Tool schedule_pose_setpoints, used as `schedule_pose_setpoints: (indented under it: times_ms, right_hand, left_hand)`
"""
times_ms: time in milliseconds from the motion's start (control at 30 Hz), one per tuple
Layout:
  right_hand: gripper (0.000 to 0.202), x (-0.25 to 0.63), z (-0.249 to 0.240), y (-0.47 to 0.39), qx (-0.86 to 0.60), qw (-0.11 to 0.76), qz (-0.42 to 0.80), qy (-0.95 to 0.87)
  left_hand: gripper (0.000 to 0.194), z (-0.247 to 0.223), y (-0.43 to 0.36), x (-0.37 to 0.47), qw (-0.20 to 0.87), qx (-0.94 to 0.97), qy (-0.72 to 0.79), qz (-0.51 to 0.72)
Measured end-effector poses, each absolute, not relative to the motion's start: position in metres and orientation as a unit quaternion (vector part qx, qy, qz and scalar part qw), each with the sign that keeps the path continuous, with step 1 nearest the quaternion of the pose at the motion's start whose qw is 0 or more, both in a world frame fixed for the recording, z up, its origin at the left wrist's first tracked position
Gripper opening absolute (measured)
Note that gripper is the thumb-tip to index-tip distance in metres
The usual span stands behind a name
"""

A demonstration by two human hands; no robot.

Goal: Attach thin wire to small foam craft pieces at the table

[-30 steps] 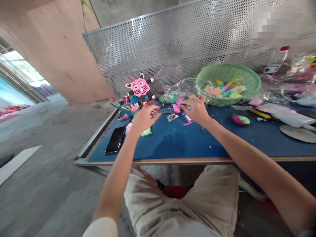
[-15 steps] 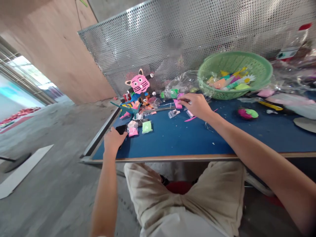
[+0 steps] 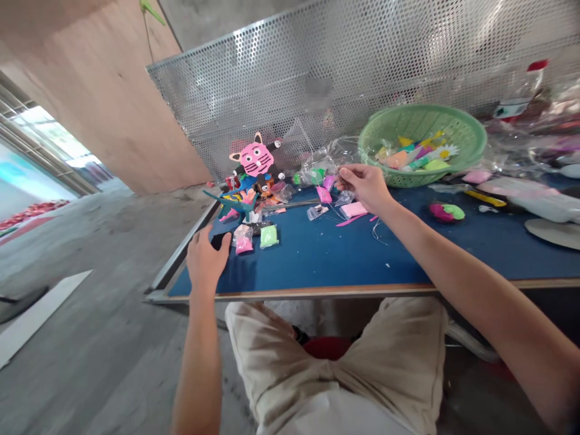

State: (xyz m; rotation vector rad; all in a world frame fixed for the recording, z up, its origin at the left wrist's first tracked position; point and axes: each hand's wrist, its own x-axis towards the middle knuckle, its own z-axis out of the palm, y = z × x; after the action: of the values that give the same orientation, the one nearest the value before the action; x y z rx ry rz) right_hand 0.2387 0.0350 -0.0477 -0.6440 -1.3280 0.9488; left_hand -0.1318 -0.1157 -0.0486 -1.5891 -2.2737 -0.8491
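Observation:
My left hand (image 3: 206, 257) is at the table's left end, thumb and fingers spread around a flat black object (image 3: 221, 241) whose kind I cannot make out. Beside it lie a small bag of pink clay (image 3: 244, 244) and a bag of light green clay (image 3: 269, 236). My right hand (image 3: 368, 188) is in front of the green basket, thumb and forefinger pinched on thin clear plastic (image 3: 336, 162). Below those fingertips are a bright pink packet (image 3: 324, 194) and a pale pink packet (image 3: 354, 209).
A pink cat-faced figure (image 3: 257, 159) stands at the back left, by a perforated metal panel (image 3: 281, 78). The green basket (image 3: 423, 178) holds colourful pieces. Farther right are a magenta and green lump (image 3: 446, 212), a yellow-handled tool (image 3: 487, 198) and a bottle (image 3: 521, 99).
My left hand's fingers have spread apart, and the black object sits lower. My right hand has shifted slightly right, and more of the pale pink packet shows beneath it.

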Motion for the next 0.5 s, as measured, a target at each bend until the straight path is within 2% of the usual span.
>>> schedule_pose_setpoints:
  times_ms: [67,133,300,500]
  right_hand:
    - [0.039,0.238,-0.049,0.037,-0.273,0.641,0.455,-0.554]
    - [0.037,0.238,-0.051,0.039,-0.271,0.638,0.477,-0.54]
    - [0.03,0.239,-0.054,0.042,-0.264,0.622,0.514,-0.529]
    - [0.025,0.24,-0.057,0.042,-0.24,0.603,0.564,-0.512]
  left_hand:
    - [0.042,-0.04,-0.12,-0.107,0.111,-0.633,-0.68,-0.353]
    - [0.036,-0.034,-0.114,-0.082,0.045,-0.712,-0.593,-0.372]
    - [0.047,-0.028,-0.053,-0.035,-0.129,-0.802,-0.479,-0.333]
    - [0.051,-0.033,0.02,0.006,-0.21,-0.827,-0.439,-0.281]
